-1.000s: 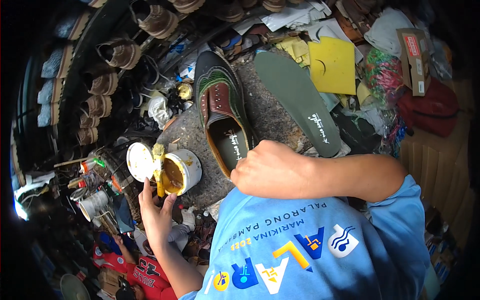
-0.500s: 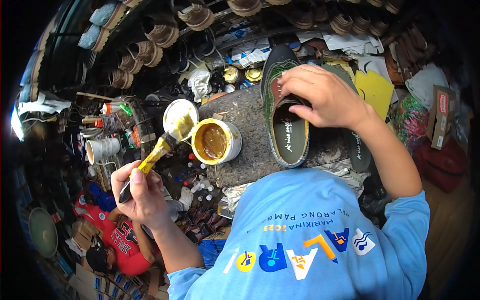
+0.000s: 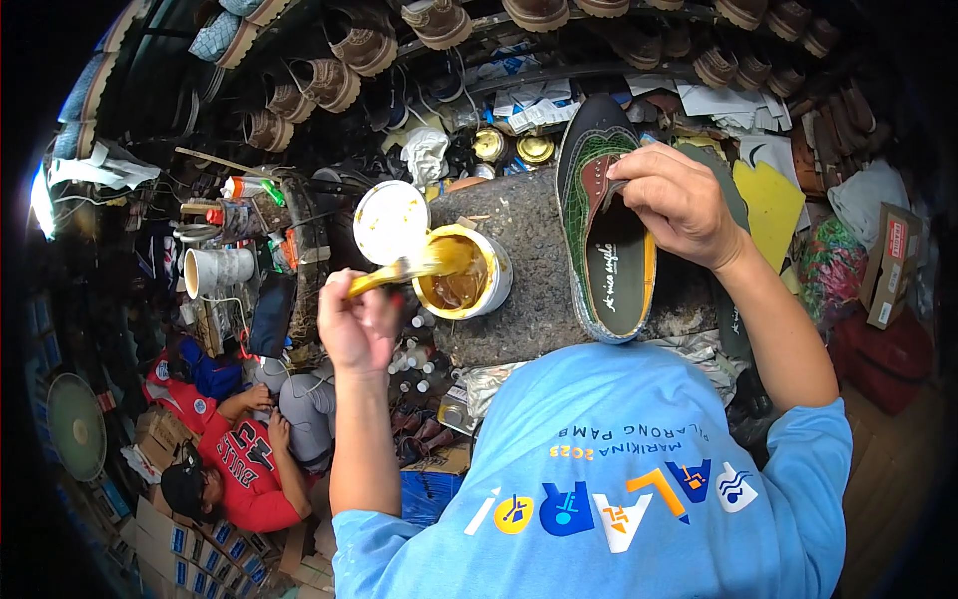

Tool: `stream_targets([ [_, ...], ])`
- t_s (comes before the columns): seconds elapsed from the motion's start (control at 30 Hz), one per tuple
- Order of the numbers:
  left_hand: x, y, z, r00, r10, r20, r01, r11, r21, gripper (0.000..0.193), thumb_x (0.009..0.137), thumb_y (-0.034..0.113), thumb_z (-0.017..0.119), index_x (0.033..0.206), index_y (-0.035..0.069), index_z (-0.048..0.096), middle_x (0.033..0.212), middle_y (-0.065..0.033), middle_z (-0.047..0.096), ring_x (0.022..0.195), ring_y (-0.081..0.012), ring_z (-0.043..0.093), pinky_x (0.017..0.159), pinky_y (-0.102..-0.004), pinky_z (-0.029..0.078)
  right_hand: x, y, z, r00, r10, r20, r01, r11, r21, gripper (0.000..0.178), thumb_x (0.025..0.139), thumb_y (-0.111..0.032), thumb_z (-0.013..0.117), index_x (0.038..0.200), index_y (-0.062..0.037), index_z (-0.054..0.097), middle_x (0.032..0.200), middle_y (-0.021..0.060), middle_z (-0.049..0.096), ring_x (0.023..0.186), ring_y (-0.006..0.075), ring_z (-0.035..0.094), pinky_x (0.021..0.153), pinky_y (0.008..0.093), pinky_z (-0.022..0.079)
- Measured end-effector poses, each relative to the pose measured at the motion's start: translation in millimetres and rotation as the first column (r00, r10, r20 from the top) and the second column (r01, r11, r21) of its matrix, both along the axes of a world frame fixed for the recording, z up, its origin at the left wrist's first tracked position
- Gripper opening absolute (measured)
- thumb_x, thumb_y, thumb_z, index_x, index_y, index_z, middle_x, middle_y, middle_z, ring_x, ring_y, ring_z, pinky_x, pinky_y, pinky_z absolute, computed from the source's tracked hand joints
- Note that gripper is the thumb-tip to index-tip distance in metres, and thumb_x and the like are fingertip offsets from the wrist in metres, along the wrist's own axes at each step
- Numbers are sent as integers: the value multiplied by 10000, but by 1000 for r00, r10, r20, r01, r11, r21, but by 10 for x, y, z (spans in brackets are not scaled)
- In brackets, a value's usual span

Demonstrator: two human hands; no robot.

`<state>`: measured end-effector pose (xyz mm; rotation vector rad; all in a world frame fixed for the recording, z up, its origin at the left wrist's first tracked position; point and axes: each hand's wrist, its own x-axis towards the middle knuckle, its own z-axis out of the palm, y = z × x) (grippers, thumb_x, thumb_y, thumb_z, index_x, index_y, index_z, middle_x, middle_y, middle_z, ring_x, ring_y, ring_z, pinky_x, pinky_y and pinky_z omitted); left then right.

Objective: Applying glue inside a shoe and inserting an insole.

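My left hand [image 3: 357,319] is closed around the yellow handle of a paintbrush [image 3: 387,277]. The glue-coated bristles are over the mouth of a white tub [image 3: 499,290] of amber glue; I cannot tell whether they touch it. A round white lid [image 3: 379,215], smeared with yellow, is tilted against the tub's far left side. My right hand [image 3: 679,200] pinches the collar of a black, green and brown shoe [image 3: 579,215], toe pointing away, on a dark worn work block [image 3: 534,225]. A yellow coating shows along the shoe's lower right edge.
Another dark sole [image 3: 735,324] lies right of the shoe. Glue-stained cans [image 3: 535,149] and papers stand beyond the block. Brown shoes [image 3: 359,45] line a rack at the back. A white mug [image 3: 220,272] stands left. A person in red [image 3: 254,469] sits lower left.
The brush has moved right, from over the lid to the tub's mouth. My right fingers have drawn together at the shoe's collar. The whole view has shifted slightly.
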<state>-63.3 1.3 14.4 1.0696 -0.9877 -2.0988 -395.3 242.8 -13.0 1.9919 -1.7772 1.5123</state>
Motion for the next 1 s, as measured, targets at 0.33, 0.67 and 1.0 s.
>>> stream_targets([
  [0.33, 45, 105, 1098, 924, -139, -357, 137, 990, -30, 296, 1060, 274, 483, 924, 27, 573, 596, -47, 547, 374, -86, 407, 344, -215, 342, 43, -84, 44, 999, 53, -7, -52, 997, 49, 276, 691, 111, 724, 926, -35, 715, 977, 111, 699, 878, 311, 692, 762, 385, 559],
  [0.67, 15, 40, 1759, 853, -92, -513, -85, 947, -311, 302, 1065, 297, 484, 1032, 30, 620, 677, -39, 595, 436, -59, 452, 371, -223, 360, 26, 170, 46, 987, 36, 157, -59, 987, 148, 262, 708, 113, 719, 911, -48, 760, 910, 109, 715, 841, 289, 702, 729, 369, 564],
  [1.0, -771, 1048, 1287, 895, -312, 318, 426, 389, -817, 192, 762, 16, 713, 924, -84, 741, 752, -151, 722, 580, -193, 666, 563, -284, 534, -164, -150, 60, 920, 194, 340, -277, 936, 216, 178, 795, -4, 685, 939, -17, 788, 903, 105, 752, 825, 254, 728, 747, 341, 572],
])
